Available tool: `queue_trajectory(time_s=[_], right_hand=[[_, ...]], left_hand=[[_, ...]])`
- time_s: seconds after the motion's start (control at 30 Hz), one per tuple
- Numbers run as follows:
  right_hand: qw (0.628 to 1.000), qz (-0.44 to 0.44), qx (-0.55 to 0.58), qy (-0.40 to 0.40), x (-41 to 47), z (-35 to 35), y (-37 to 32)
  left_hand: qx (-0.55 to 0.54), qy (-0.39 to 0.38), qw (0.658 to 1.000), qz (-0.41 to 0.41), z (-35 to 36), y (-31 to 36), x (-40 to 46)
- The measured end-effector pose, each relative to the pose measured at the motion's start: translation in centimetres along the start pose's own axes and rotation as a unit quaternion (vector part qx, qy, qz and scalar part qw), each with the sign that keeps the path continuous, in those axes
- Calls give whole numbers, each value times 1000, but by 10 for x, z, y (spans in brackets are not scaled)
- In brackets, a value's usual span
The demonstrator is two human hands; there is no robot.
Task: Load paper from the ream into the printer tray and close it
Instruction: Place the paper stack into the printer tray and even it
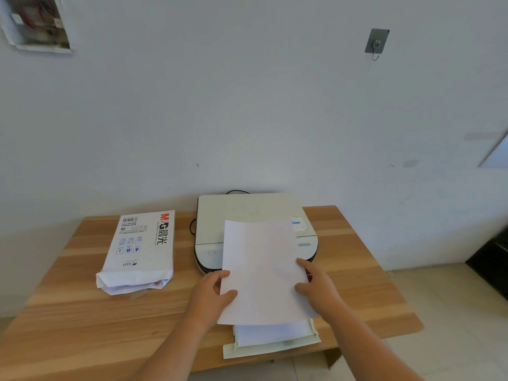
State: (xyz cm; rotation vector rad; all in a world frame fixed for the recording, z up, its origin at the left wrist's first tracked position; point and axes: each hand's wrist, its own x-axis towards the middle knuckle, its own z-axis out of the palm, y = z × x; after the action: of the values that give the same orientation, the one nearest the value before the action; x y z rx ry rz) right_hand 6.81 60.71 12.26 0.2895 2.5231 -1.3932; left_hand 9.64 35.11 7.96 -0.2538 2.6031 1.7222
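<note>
Left hand (213,294): I see it clamped on the left edge of the paper stack (261,270), thumb on top, fingers curled beneath.
Right hand (316,284): closed on the stack's right edge, thumb on the top sheet, the other fingers hidden under it.
Paper stack: I hold it between both hands, raised above the front of the printer (247,213) and the pulled-out tray (270,347), its far end tilted up and covering part of the printer's front panel.
Tray: drawn out toward me past the bench (82,298) edge; white sheets already lie inside it, showing just below the near edge of the held stack.
Printer: white, at the back of the bench against the wall, a black cable looping at its left side.
Ream (140,248): a white wrapper with red and black print, lying flat on the bench left of the printer, well apart from it, its near end torn open and crumpled.
</note>
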Motion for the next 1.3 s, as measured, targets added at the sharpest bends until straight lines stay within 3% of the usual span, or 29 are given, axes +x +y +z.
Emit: queue_trajectory(time_s=[0.37,0.73,1.3], right_hand=[[997,27,25,-73,24,-30,45],[985,61,88,-137,40,-41,94],[981,129,110,-99,20,-5,151]], left_hand=[[22,22,998,-52,57,2,-18],[-31,71,989,-127,97,-6,-50],[-13,20,984,-176,95,-51,-63]])
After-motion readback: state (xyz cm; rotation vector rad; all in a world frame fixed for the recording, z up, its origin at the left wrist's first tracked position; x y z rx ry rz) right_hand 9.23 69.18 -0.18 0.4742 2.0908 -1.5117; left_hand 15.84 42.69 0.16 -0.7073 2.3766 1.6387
